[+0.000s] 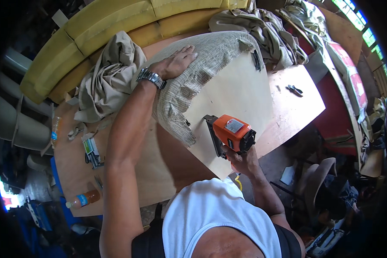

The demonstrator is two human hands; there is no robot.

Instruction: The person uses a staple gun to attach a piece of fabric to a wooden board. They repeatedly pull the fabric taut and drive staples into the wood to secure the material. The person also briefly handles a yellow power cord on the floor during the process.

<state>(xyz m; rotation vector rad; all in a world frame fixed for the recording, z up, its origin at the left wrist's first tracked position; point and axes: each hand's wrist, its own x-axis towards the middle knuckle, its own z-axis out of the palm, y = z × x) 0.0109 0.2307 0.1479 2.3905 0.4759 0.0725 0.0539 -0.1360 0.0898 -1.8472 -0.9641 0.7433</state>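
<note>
My right hand (241, 160) grips an orange and black staple gun (231, 129) by its handle. The gun's nose rests over, or just above, the bare pale wooden panel (234, 92); I cannot tell whether it touches. Grey-beige woven fabric (180, 86) covers the panel's far and left side, its frayed edge folded over onto the wood. On that fabric my left hand (176, 62) lies flat, fingers stretched out, a metal watch on the wrist. A dark object (256, 60) sits at the fabric's right end.
Beneath is a plywood tabletop (133, 172). On it lie pliers (294, 90), a box of staples (91, 150) and an orange drink bottle (84, 199). Crumpled beige cloth (112, 77) lies at the left, more cloth (262, 34) at the far right. Yellow foam (116, 23) curves along the back.
</note>
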